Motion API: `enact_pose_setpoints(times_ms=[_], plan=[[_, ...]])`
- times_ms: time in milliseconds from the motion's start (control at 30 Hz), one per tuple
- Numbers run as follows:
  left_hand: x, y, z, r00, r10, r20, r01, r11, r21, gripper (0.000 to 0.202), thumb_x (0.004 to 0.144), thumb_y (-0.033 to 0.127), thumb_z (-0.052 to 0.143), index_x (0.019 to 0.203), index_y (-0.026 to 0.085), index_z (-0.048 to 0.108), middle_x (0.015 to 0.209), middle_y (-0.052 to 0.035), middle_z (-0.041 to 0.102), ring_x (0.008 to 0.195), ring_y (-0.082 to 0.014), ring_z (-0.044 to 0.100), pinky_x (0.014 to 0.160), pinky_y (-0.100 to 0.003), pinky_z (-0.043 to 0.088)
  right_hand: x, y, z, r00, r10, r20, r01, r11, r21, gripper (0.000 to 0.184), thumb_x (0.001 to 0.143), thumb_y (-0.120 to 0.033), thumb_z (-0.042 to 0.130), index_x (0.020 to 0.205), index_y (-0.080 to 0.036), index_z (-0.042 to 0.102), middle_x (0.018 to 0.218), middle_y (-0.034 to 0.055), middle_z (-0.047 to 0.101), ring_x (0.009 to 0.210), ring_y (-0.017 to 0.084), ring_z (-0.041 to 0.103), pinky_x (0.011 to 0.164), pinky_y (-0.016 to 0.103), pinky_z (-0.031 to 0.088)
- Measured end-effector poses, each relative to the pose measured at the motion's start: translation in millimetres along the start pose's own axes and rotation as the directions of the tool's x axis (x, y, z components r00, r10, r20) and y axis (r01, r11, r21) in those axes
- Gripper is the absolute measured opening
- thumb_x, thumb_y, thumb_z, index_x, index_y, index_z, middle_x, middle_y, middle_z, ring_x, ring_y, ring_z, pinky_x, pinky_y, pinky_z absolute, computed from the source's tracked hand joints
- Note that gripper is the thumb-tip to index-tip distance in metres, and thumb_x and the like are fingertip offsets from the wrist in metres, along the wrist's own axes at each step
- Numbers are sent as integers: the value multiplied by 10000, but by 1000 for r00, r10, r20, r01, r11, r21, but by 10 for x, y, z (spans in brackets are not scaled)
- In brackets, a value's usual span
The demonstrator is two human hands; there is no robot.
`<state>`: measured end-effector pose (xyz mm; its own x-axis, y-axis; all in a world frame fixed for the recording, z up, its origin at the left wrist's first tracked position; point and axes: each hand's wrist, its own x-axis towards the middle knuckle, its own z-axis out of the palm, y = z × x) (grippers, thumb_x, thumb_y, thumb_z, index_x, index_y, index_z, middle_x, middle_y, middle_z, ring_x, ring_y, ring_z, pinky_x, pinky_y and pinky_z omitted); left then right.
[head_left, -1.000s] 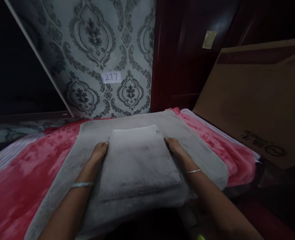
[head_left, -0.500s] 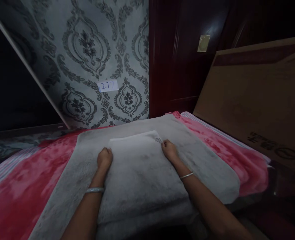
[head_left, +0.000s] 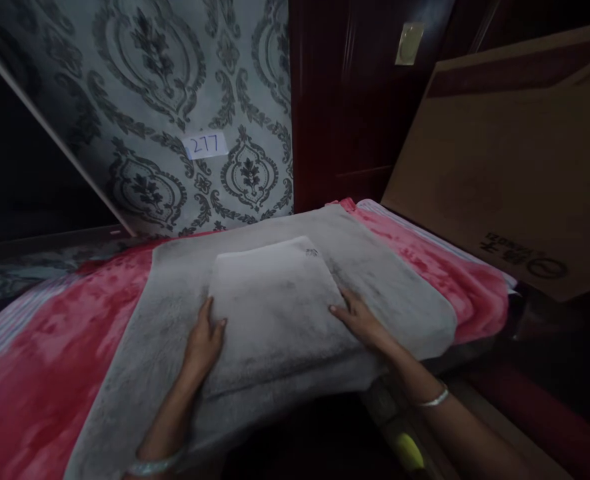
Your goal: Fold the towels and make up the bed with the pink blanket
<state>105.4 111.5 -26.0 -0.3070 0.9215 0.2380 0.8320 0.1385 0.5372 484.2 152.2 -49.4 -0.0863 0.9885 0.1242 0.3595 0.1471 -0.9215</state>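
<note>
Folded grey towel (head_left: 275,307): lies on top of a larger grey towel (head_left: 389,293), which is spread over the red blanket (head_left: 49,347) on the bed, towards the bed's near edge and about midway between its left and right sides. The folded piece sits squarely between the two hands and a little ahead of them. Its longer side seems to run away from the person towards the far edge, and a small mark shows at its far right corner. Left hand (head_left: 205,343): open and flat, fingers together, laid on the towel's left edge near the near-left corner, gripping nothing. Right hand (head_left: 362,320): open, fingers stretched out, palm down on the larger towel, fingertips touching the folded towel's right edge. Both hands stand about equally near it, one at each flank. Behind the bed: a patterned panel (head_left: 175,100) with a paper label (head_left: 205,145) reading 277. At the right edge: a leaning cardboard box (head_left: 499,167).
</note>
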Motion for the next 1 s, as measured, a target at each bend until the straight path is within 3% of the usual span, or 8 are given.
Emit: enact_pose_setpoints(times_ms=[133, 300, 433, 533, 667, 767, 900, 1000], plan=[[-68, 131, 7, 999, -29, 15, 29, 1000, 11, 615, 898, 227, 506, 1506, 186, 419, 1449, -112, 593, 1293, -276, 593, 1093, -388, 477, -21, 39, 44, 997, -40, -64, 29, 986, -161, 611, 813, -314, 625, 1397, -148, 560, 1364, 134, 637, 1269, 285, 581, 1094, 434, 446], [-72, 197, -45, 996, -15, 89, 4, 992, 123, 522, 927, 178, 450, 1444, 138, 506, 1407, -143, 619, 1275, -255, 604, 1089, -349, 467, -15, 11, 73, 1000, -16, -21, 7, 920, -392, 617, 841, -265, 612, 1437, -132, 523, 1360, 157, 631, 1231, 296, 604, 1062, 426, 465], [-96, 307, -222, 994, -30, 110, -8, 945, 328, 485, 940, 247, 471, 1404, 135, 558, 1377, -190, 608, 1219, -310, 626, 1045, -419, 497, -71, -260, 27, 1000, 17, -14, -22, 816, -577, 544, 930, -248, 549, 1459, -129, 517, 1303, 183, 646, 1181, 307, 622, 1024, 402, 477], [24, 564, -249, 987, 130, 90, -155, 908, 390, 452, 933, 262, 484, 1346, 129, 612, 1442, -213, 549, 1293, -343, 567, 1092, -468, 459, -42, -577, 123, 989, -146, 35, 132, 729, -671, 500, 959, -259, 533, 1448, -158, 546, 1452, 189, 536, 1330, 336, 501, 1100, 449, 413], [281, 905, 33, 852, 449, 268, -497, 856, 145, 523, 991, 262, 378, 1501, 184, 464, 1591, -116, 429, 1491, -241, 358, 1223, -433, 305, -19, -806, 460, 895, -270, 355, 442, 645, -624, 541, 992, -359, 519, 1522, -267, 463, 1639, 92, 323, 1514, 331, 232, 1210, 575, 218], [369, 930, 312, 764, 500, 407, -586, 802, 114, 538, 1024, 335, 331, 1553, 255, 380, 1655, -67, 317, 1546, -248, 228, 1244, -534, 215, -68, -755, 642, 821, -210, 532, 528, 636, -564, 586, 1013, -417, 472, 1578, -310, 356, 1671, 51, 247, 1543, 328, 141, 1206, 644, 145], [398, 849, 490, 743, 473, 473, -608, 772, 183, 554, 1036, 428, 291, 1564, 277, 363, 1669, -63, 279, 1554, -280, 198, 1231, -588, 206, -113, -672, 660, 816, -161, 556, 503, 671, -545, 620, 1025, -429, 424, 1611, -294, 273, 1686, 36, 189, 1555, 309, 78, 1223, 628, 86], [523, 980, 520, 755, 454, 473, -604, 762, 233, 559, 1034, 460, 275, 1554, 289, 388, 1663, -56, 295, 1553, -300, 195, 1222, -619, 203, -115, -685, 632, 819, -166, 549, 493, 693, -526, 608, 1022, -438, 424, 1600, -287, 309, 1688, 39, 181, 1558, 305, 60, 1226, 625, 69]])
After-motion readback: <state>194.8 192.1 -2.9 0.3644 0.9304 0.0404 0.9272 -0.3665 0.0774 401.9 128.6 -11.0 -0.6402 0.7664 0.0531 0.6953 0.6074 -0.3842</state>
